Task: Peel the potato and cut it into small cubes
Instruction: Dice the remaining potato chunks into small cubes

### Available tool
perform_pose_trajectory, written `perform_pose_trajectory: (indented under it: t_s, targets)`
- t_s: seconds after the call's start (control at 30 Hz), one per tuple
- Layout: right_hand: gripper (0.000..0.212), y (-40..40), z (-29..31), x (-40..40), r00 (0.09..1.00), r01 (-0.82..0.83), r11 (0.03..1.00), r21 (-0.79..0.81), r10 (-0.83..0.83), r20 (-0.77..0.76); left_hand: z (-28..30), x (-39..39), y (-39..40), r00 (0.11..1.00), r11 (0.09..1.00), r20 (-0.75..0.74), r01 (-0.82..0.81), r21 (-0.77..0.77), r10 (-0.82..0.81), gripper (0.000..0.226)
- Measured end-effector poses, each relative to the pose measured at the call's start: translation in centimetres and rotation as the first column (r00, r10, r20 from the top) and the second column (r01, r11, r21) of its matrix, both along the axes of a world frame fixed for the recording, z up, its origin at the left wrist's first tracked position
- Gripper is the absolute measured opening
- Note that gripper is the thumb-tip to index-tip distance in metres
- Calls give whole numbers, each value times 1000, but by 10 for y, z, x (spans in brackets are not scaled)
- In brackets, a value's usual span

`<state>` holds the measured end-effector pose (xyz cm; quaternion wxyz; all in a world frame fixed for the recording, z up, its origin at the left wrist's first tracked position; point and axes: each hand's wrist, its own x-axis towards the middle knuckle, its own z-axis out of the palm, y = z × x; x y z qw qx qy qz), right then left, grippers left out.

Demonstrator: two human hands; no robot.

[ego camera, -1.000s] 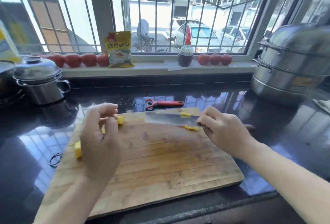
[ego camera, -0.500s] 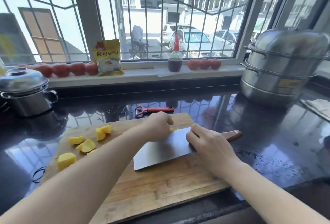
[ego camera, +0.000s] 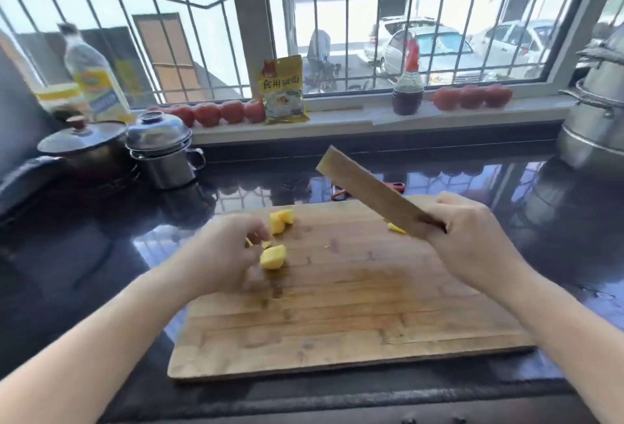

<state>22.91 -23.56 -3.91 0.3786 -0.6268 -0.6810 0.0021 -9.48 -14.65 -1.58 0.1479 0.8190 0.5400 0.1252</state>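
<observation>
since the earlier frame, cleaver (ego camera: 374, 192) is raised in right hand (ego camera: 472, 241)'s grip; left hand (ego camera: 223, 254) pinches slippery, firm potato pieces (ego camera: 273, 256), best held by flat sides.

red peeler (ego camera: 395, 187) mostly behind the cleaver (ego camera: 374, 194), steamer (ego camera: 597, 112) cut by the right edge

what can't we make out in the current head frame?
- Peeler: mostly hidden behind the raised knife.
- Knife handle: covered by the right hand.
- Left hand fingertips: motion-blurred, so the contact with the potato pieces is unclear.
- Steamer pot: cut off by the right edge.
- Oil bottle: label blurred.
</observation>
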Motion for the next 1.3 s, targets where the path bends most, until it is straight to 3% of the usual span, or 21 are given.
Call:
perform_pose_trajectory:
  t_s: [0.07,0.17,0.27,0.33,0.47,0.53,0.6,0.67,0.7,0.77,0.83,0.97,1.1,1.3]
  targets:
    - [20,8,8,-13,997,24,999,-35,-26,-78,-24,-1,-7,991,996,-99,88,-13,-89,33]
    - [16,8,19,-29,996,8,998,-56,-13,-93,-41,11,-4,944,971,-305,182,157,-127,35]
    - [20,-1,25,-31,997,-15,997,-72,9,-79,-40,26,2,926,960,-353,208,185,-133,26]
    - [21,-5,23,-25,999,34,993,-111,-36,-16,-36,36,0,942,977,-287,202,72,-173,21]
    - [36,-20,28,-15,997,58,983,-174,-66,-41,-28,57,-18,971,923,145,227,-310,-190,23]
    - [53,-25,35,-15,996,64,975,-214,-77,-49,-29,67,-24,963,901,160,259,-348,-215,23]
    - [54,-26,38,-14,994,95,965,-244,-105,-26,-37,68,-23,962,936,1,266,-230,-273,25]
    - [51,-27,38,-14,991,128,955,-269,-134,-5,-43,61,-19,975,981,-113,189,-42,-193,30]
    - [51,-28,38,-15,990,135,950,-281,-143,-8,-44,55,-16,989,989,-49,140,37,-139,29]
    - [48,-30,39,-17,989,135,940,-315,-146,-9,-43,40,-12,970,996,231,61,70,-75,21]
    - [39,-30,41,-20,988,142,925,-351,-154,-5,-42,30,-10,932,989,329,145,41,-151,15]
    - [25,-33,42,-26,985,148,878,-455,-173,-15,-53,36,-21,892,916,250,399,-49,-376,26]
    - [18,-40,45,-28,989,148,821,-551,-138,59,-71,55,-35,885,901,199,382,205,-420,24]
    - [27,-48,56,-39,942,236,794,-560,-45,332,-80,77,-38,828,766,63,484,423,-558,17]
